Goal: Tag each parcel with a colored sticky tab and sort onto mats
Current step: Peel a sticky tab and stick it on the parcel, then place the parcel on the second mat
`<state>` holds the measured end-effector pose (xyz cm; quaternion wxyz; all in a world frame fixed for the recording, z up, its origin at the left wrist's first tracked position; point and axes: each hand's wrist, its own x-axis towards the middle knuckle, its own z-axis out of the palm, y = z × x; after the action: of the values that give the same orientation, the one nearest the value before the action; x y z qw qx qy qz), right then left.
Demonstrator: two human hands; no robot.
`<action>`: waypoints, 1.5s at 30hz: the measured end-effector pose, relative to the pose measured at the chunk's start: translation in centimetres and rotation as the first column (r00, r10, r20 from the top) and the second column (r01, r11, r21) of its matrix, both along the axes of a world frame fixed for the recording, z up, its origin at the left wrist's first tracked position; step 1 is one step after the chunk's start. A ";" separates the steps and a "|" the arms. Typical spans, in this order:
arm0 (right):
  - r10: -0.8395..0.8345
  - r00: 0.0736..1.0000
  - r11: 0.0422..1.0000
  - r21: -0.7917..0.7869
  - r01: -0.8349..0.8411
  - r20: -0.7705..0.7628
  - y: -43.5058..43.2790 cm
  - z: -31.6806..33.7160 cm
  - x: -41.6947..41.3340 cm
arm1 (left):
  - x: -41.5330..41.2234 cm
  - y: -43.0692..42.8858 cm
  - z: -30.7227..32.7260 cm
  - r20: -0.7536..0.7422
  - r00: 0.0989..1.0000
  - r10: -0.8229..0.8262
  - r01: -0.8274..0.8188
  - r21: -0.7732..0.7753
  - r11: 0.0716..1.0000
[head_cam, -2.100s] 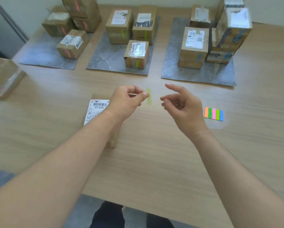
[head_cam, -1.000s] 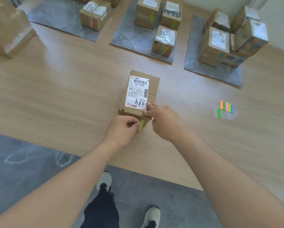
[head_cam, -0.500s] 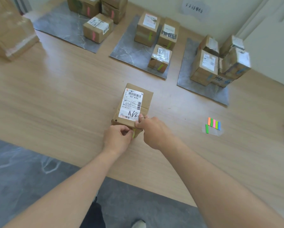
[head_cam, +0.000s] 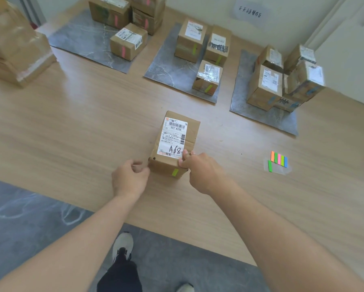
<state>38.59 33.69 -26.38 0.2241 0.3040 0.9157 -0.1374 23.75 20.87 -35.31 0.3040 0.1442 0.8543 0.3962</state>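
A brown parcel (head_cam: 178, 142) with a white label marked A68 lies on the wooden table (head_cam: 71, 127). A yellow-green tab (head_cam: 175, 172) is stuck on its near face. My right hand (head_cam: 202, 170) pinches the parcel's near right top edge, thumb on the label. My left hand (head_cam: 130, 179) sits at the near left corner with its fingers loosely curled; the fingertips just touch the cardboard and hold nothing. A strip of coloured tabs (head_cam: 279, 160) lies on the table to the right.
Three grey mats lie at the back: the left mat (head_cam: 86, 45) has pink-tagged parcels, the middle mat (head_cam: 166, 74) green-tagged ones, the right mat (head_cam: 261, 118) blue-tagged ones. Large taped boxes (head_cam: 14, 51) stand at the far left. The table's near edge is just below my hands.
My left hand carried the yellow-green tab to the parcel's near face, pressed it on, then let go and shifted left to the corner. My right hand stayed on the near right edge.
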 end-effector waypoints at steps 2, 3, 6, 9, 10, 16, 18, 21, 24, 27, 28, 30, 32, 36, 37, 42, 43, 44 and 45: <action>0.009 1.000 1.000 0.004 -0.009 0.002 -0.2 0.2 0.0 | -0.8 0.3 0.8 0.073 0.995 0.068 -0.075 0.103 0.992; 0.006 1.000 1.000 0.006 -0.006 -0.001 -0.2 0.2 0.0 | -1.2 0.7 1.1 0.155 0.983 0.094 -0.122 0.180 0.976; -0.001 1.000 1.000 0.014 0.002 -0.028 -0.5 -0.1 0.0 | -1.6 2.1 2.7 0.358 0.932 0.053 -0.173 0.310 0.935; -0.220 0.918 0.976 -0.074 0.207 -0.329 -1.0 -1.4 0.4 | -1.8 3.1 4.6 0.443 0.896 -0.020 -0.142 0.330 0.933; -0.379 0.796 0.924 -0.144 0.355 -0.471 -1.5 -1.9 0.5 | -1.9 3.3 5.1 0.461 0.886 -0.047 -0.121 0.329 0.936; -0.982 -0.098 0.066 -0.781 0.621 -0.161 -2.9 -2.7 -2.4 | -2.9 4.8 5.8 0.515 0.840 -0.172 -0.018 0.343 0.939; -0.983 -0.170 -0.040 -0.840 0.541 -0.063 -2.9 -2.9 -3.4 | -3.2 5.4 5.8 0.516 0.829 -0.213 0.022 0.352 0.936; -0.975 -0.215 -0.064 -0.859 0.508 -0.054 -2.8 -3.0 -4.3 | -4.0 6.2 6.2 0.525 0.816 -0.242 0.044 0.361 0.931; -0.960 -0.270 -0.074 -0.855 0.514 -0.080 -2.3 -2.1 -5.3 | -4.7 7.1 6.9 0.520 0.806 -0.283 0.079 0.380 0.922; -0.950 -0.289 -0.040 -0.870 0.492 -0.120 -1.6 -1.4 -6.4 | -5.7 8.1 8.1 0.518 0.801 -0.299 0.083 0.398 0.913; -0.946 -0.293 -0.025 -0.873 0.487 -0.136 -1.3 -1.0 -6.8 | -6.0 8.4 8.3 0.513 0.804 -0.301 0.084 0.403 0.911; -0.934 -0.317 -0.008 -0.881 0.474 -0.162 -0.4 -0.6 -7.3 | -6.6 9.2 8.9 0.503 0.808 -0.306 0.085 0.414 0.906; -0.934 -0.319 -0.001 -0.892 0.451 -0.160 0.7 -0.1 -7.7 | -7.1 9.9 9.7 0.489 0.816 -0.309 0.082 0.431 0.899; -0.942 -0.290 0.023 -0.898 0.440 -0.167 2.9 0.7 -8.9 | -7.8 11.4 10.0 0.466 0.840 -0.279 0.044 0.453 0.890; -0.947 -0.277 0.027 -0.899 0.437 -0.164 3.4 0.9 -9.2 | -7.9 11.9 9.9 0.452 0.851 -0.266 0.037 0.453 0.891; -0.957 -0.228 0.072 -0.906 0.417 -0.180 7.1 1.1 -11.4 | -9.5 14.9 10.4 0.424 0.877 -0.227 0.024 0.433 0.901; -0.960 -0.214 0.079 -0.908 0.411 -0.180 8.1 1.0 -11.8 | -10.1 15.7 10.5 0.421 0.882 -0.209 0.015 0.420 0.907; -0.964 -0.194 0.088 -0.910 0.406 -0.180 9.2 0.9 -12.4 | -10.6 16.4 10.4 0.418 0.888 -0.190 0.003 0.408 0.913; -0.968 -0.178 0.095 -0.914 0.395 -0.178 10.2 0.9 -12.9 | -11.2 17.2 10.2 0.418 0.892 -0.169 -0.012 0.397 0.918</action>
<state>25.73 43.88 -25.52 -0.3008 0.5902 0.4008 -0.6328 12.57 38.02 -25.13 0.4722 0.1426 0.6597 0.5670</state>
